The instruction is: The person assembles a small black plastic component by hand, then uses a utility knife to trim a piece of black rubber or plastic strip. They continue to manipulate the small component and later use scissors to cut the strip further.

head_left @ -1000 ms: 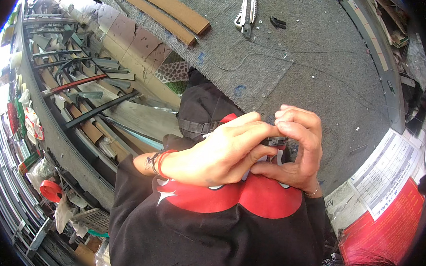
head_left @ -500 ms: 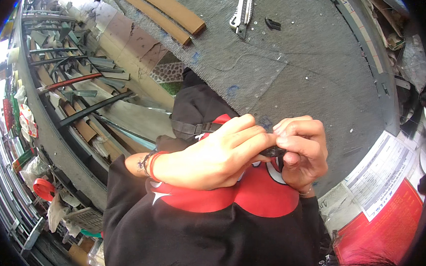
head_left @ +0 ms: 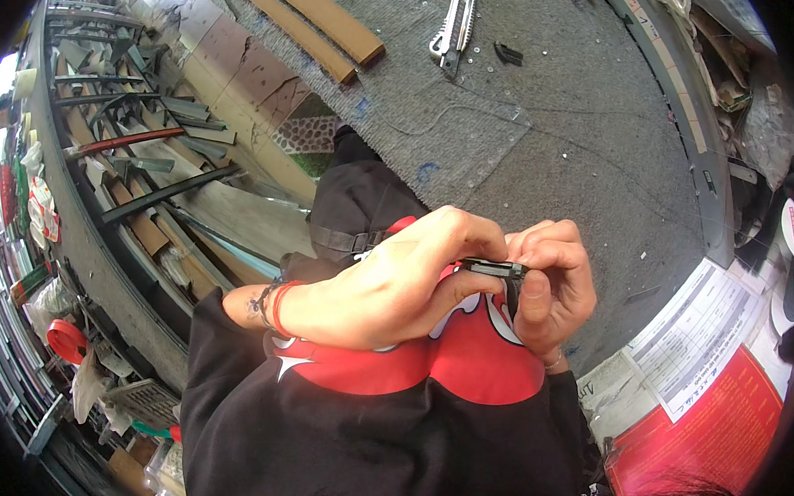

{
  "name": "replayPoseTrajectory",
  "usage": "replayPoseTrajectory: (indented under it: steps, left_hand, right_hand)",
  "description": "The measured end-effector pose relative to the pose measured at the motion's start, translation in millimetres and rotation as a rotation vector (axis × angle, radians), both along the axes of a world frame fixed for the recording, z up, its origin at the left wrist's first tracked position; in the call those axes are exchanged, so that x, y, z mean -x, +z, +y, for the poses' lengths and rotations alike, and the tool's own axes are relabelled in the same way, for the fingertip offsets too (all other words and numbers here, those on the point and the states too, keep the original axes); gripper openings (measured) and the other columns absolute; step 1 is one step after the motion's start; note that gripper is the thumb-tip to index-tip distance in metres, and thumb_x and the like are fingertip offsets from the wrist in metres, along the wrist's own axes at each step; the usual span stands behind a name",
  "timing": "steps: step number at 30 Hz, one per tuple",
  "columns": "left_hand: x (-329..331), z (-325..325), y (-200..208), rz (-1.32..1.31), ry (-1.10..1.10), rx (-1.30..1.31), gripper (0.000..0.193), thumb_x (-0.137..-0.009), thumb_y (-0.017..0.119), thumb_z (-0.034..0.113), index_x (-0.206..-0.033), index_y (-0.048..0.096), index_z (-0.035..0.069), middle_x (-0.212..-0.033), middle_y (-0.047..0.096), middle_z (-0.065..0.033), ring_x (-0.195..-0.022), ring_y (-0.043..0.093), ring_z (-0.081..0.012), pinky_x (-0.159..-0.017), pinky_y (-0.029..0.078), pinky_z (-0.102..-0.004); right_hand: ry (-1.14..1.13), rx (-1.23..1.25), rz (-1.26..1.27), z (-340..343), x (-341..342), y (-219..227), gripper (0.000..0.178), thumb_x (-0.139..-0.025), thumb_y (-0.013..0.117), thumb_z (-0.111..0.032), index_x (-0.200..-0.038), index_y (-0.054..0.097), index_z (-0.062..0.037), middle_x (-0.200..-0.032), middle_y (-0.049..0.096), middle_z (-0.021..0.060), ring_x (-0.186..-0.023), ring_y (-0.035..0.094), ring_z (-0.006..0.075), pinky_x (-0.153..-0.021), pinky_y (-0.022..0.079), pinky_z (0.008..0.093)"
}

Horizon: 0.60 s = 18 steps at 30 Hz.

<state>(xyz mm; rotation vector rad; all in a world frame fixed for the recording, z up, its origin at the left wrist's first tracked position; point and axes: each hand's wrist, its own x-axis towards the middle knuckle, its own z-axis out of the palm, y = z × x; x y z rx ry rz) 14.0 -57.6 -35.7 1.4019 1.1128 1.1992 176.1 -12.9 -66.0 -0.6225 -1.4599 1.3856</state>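
Together, the left hand and right hand pinch a small black part between them, near the black top. Farther off, on grey carpet, a snap-off utility knife lies left of a black piece.

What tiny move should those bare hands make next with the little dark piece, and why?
Perhaps the bare right hand should gently adjust the slim black piece's right end: the bare left hand pinches the piece, which could steady it, and the right hand's fingers are curled at that end.
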Motion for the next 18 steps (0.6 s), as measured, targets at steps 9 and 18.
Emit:
replayPoseTrajectory:
  steps: [9,18]
  left_hand:
    - [10,3,0,0.104,-0.005,-0.131,0.03,-0.071,0.069,-0.009,-0.096,0.052,-0.005,-0.082,0.061,-0.0121,-0.072,0.058,-0.0169,-0.066,0.049,-0.0264]
    - [9,3,-12,-0.041,0.024,-0.111,0.042,-0.067,0.071,-0.01,-0.102,0.049,-0.005,-0.088,0.059,-0.0151,-0.073,0.058,-0.0162,-0.061,0.045,-0.0248]
  right_hand:
    - [0.041,-0.086,-0.115,3,-7,5,0.012,-0.082,0.06,-0.003,-0.09,0.053,0.0029,-0.079,0.057,0.0142,-0.068,0.06,0.0201,-0.059,0.051,0.0302]
    - [0.047,-0.065,-0.028,2,-4,6,0.014,-0.08,0.062,-0.002,-0.09,0.053,0.0027,-0.08,0.059,0.0149,-0.069,0.061,0.0214,-0.061,0.05,0.0312]
